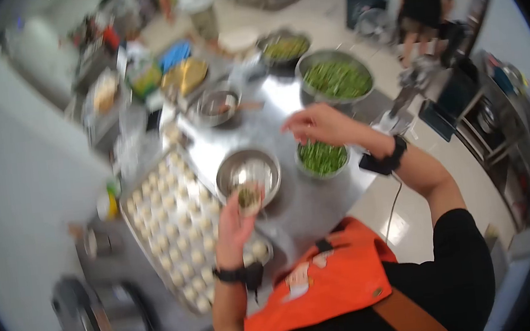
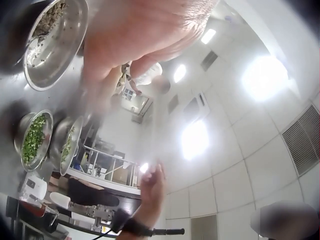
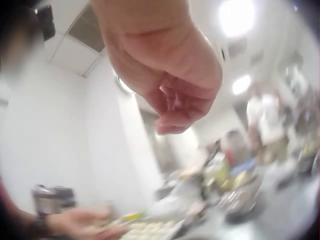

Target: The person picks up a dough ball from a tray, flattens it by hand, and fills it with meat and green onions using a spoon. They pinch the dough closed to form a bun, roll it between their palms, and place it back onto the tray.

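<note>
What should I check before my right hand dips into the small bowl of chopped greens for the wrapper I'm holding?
1. Dough wrapper secure in the left hand: ok, cupped and already partly filled.
2. Right hand free: cannot tell; its fingers are curled, and anything in them is hidden.
3. Small bowl of chopped greens stocked: ok, and it lies just below the right hand.
4. Steel bowl under the wrapper to catch spills: ok.
5. Tray of dough pieces beside the left hand: ok.
</note>
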Action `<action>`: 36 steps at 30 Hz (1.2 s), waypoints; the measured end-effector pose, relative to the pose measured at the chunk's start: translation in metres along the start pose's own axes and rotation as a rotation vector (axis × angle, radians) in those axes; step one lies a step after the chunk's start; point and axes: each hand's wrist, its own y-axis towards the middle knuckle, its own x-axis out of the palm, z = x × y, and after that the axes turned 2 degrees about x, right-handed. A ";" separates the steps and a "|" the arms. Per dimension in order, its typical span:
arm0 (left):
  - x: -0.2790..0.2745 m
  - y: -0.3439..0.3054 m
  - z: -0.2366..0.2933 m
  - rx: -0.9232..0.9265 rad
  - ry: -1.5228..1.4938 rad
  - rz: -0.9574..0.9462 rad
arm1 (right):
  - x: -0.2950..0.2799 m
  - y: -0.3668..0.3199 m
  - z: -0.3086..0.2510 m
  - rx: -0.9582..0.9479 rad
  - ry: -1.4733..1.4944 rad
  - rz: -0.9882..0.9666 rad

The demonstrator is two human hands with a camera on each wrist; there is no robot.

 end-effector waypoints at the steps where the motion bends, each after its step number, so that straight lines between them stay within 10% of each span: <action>1: 0.007 -0.002 0.003 0.020 0.005 0.006 | 0.040 -0.014 0.011 -0.108 -0.071 -0.031; 7: 0.012 -0.002 0.002 0.160 0.309 -0.018 | 0.117 -0.028 0.003 -0.356 -0.198 -0.003; 9: 0.005 0.005 -0.001 0.011 -0.061 0.045 | 0.119 -0.023 0.001 -0.481 -0.273 0.039; 15: 0.001 0.016 -0.008 -0.033 -0.062 0.126 | 0.121 -0.020 0.019 -0.093 0.014 0.157; 27: -0.007 0.025 -0.019 -0.215 -0.022 0.115 | 0.116 -0.029 0.023 -0.110 0.057 0.147; 36: -0.027 0.048 -0.034 -0.213 -0.075 0.079 | 0.122 -0.044 0.022 -0.477 -0.421 0.113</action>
